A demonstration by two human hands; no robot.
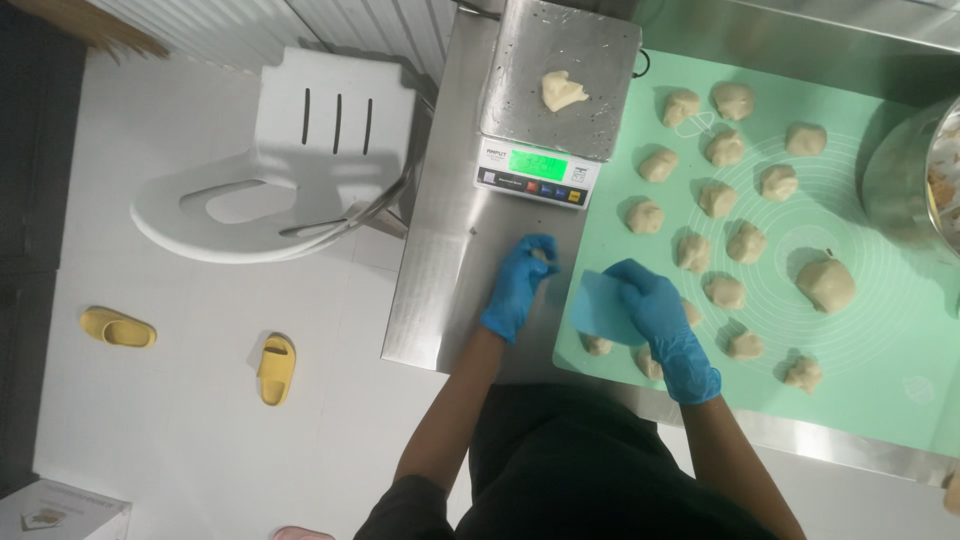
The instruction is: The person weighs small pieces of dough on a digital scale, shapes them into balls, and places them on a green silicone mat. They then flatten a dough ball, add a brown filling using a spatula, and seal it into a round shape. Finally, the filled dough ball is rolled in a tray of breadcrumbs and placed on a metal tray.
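Both my hands wear blue gloves. My left hand (518, 288) rests over the steel table, its fingertips pinched on a small bit of dough (540, 256) just below the digital scale (553, 95). A dough piece (562, 91) lies on the scale's steel platform. My right hand (660, 322) grips a light blue plastic scraper (601, 306) at the left edge of the green silicone mat (880, 330). Several portioned dough balls, such as one (645, 216), lie spread over the mat, and a bigger lump (826, 283) sits toward its right.
A large metal bowl (915, 175) stands at the mat's right edge. Left of the steel table (440, 280) is a white plastic stool (290, 160) on the white floor, with two yellow slippers (118, 327) (277, 368) nearby. A box (60, 510) sits at bottom left.
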